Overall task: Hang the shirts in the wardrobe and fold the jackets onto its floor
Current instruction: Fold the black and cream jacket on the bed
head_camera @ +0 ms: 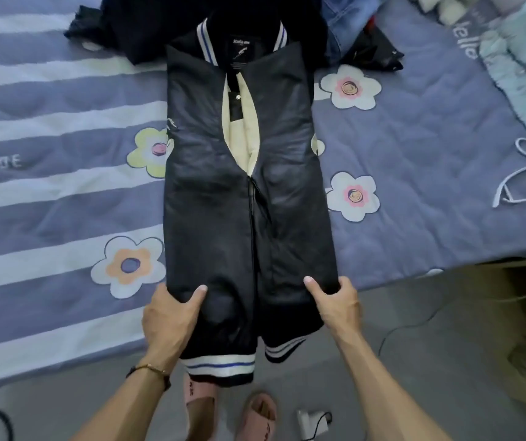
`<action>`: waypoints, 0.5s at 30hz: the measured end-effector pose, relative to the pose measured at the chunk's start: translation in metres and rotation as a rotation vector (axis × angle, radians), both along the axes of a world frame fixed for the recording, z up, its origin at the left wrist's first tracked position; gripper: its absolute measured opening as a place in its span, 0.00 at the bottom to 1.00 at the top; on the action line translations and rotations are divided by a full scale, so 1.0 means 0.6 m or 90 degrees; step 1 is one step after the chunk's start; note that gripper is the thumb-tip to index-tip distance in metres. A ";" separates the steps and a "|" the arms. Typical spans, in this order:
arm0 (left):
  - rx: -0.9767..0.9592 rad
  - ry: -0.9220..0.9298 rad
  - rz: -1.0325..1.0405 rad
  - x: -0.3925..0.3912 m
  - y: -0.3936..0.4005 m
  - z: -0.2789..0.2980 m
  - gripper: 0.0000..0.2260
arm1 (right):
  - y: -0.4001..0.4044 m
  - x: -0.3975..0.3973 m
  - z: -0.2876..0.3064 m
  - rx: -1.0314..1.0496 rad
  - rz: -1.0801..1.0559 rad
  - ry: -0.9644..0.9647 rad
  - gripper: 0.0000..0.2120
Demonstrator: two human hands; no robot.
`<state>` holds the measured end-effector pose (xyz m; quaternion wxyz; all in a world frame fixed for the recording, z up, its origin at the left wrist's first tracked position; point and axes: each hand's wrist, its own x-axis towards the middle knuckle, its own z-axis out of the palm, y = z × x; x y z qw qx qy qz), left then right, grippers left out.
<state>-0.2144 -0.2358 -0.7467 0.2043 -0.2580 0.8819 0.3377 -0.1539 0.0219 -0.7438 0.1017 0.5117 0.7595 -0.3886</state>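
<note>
A black bomber jacket (210, 198) with white-and-blue striped collar and cuffs lies lengthwise on the bed, both sides folded in over the middle, cream lining showing in the gap. Its lower end hangs over the bed's edge. My left hand (172, 316) grips the lower left side, thumb on top. My right hand (334, 300) grips the lower right side the same way. The wardrobe is out of view.
The purple flowered bedspread (64, 192) covers the bed. More dark clothes (121, 30) and denim (347, 17) are piled at the far end. A white hanger (522, 176) lies at the right. On the floor are my pink sandals (255, 412), a charger (309, 423) and cables.
</note>
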 end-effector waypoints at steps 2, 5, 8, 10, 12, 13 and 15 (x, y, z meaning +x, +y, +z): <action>0.117 -0.022 0.024 0.026 -0.015 0.002 0.15 | 0.023 0.014 -0.010 -0.121 -0.017 0.010 0.16; 0.272 -0.063 0.049 0.061 -0.030 0.015 0.12 | 0.035 0.051 -0.023 -0.219 0.058 0.012 0.28; 0.286 -0.099 -0.031 0.093 -0.037 0.028 0.17 | 0.037 0.092 -0.027 -0.212 0.154 0.015 0.33; 0.254 -0.092 -0.078 0.117 -0.039 0.030 0.21 | 0.037 0.109 -0.018 -0.187 0.185 0.006 0.27; 0.224 -0.062 -0.058 0.135 -0.035 0.040 0.20 | 0.041 0.115 0.000 -0.151 0.184 0.007 0.20; 0.211 -0.055 -0.027 0.138 -0.032 0.044 0.19 | 0.043 0.114 0.006 -0.144 0.172 0.013 0.18; 0.194 -0.056 0.052 0.137 -0.018 0.070 0.17 | 0.046 0.107 0.033 -0.190 0.110 0.012 0.17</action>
